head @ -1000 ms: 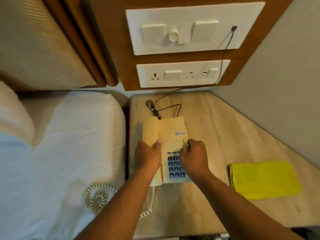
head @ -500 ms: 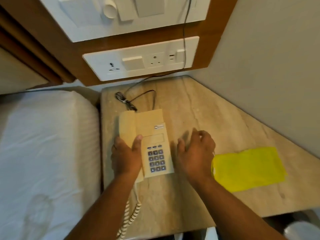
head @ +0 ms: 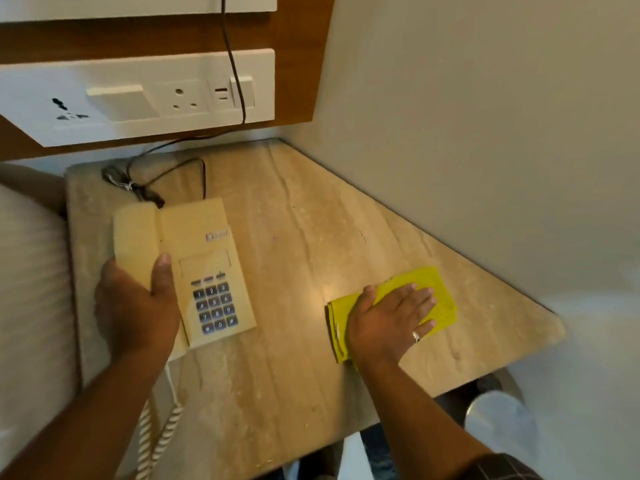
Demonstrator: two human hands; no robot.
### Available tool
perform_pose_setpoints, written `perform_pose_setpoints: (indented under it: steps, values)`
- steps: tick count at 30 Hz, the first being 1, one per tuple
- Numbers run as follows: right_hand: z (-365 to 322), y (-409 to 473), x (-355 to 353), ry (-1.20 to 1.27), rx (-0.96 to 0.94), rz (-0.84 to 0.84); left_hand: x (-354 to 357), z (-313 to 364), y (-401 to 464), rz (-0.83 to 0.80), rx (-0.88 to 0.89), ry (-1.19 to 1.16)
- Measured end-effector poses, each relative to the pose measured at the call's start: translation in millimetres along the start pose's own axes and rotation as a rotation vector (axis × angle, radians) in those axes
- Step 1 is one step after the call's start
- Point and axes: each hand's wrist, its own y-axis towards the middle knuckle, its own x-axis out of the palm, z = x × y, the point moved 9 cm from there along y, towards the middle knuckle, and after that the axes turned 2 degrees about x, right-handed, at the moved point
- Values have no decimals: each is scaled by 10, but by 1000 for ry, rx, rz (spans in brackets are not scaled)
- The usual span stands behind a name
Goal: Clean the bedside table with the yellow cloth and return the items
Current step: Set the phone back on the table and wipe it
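A cream telephone [head: 204, 251] with a dark keypad sits on the left half of the beige stone bedside table [head: 294, 220]. My left hand [head: 135, 306] grips the near end of its handset, thumb on top. The folded yellow cloth [head: 440, 292] lies flat on the right side of the table. My right hand [head: 391, 320] lies palm down on the cloth with fingers spread, a ring on one finger. The cloth's middle is hidden under that hand.
A black cord [head: 162, 178] is bundled at the table's back left and runs up to a white socket panel [head: 138, 98] on the wooden wall board. The coiled handset cord [head: 156, 441] hangs off the front edge. White bedding [head: 31, 289] lies left; a grey wall [head: 485, 133] bounds the right.
My right hand left the telephone and moved right onto the yellow cloth. The left hand stays on the handset. The view has shifted right and closer to the table.
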Motion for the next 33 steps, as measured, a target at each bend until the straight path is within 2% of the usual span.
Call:
perform_pose_setpoints:
  steps: [4, 8, 10, 12, 14, 16, 18, 21, 24, 26, 29, 33]
  values:
    - [-133, 38, 26, -73, -252, -26, 90, 162, 192, 9, -3, -1]
    - [-251, 36, -13, -103, -376, -59, 90, 173, 183, -19, -6, 3]
    - [-286, 60, -105, 24, -358, -71, 72, 201, 165, -35, -19, -4]
    - [-450, -3, -244, 261, -359, -62, 21, 233, 161, -24, -17, -3]
    - [-809, -236, -352, 409, -456, -68, 21, 262, 145, -29, -13, -14]
    - [-1366, -571, -368, 453, -654, -105, 42, 235, 191, -55, -39, -39]
    - [-1974, -959, -271, 389, -886, -154, 54, 192, 303, -83, -55, -52]
    - [-2549, -1420, 94, 54, -1137, -198, 91, 183, 437, -125, -18, -17]
    - [-2781, -1425, 222, -54, -1202, -108, 64, 182, 439, -70, 28, 6]
    - [-2994, -1337, 294, -122, -1273, -128, 83, 151, 420, -29, 43, 13]
    - [-3339, -1164, 374, -220, -1273, -177, 102, 124, 399, -49, 45, -38]
    - [-3166, -1285, 312, -215, -1297, -179, 99, 104, 400, -42, 16, -80]
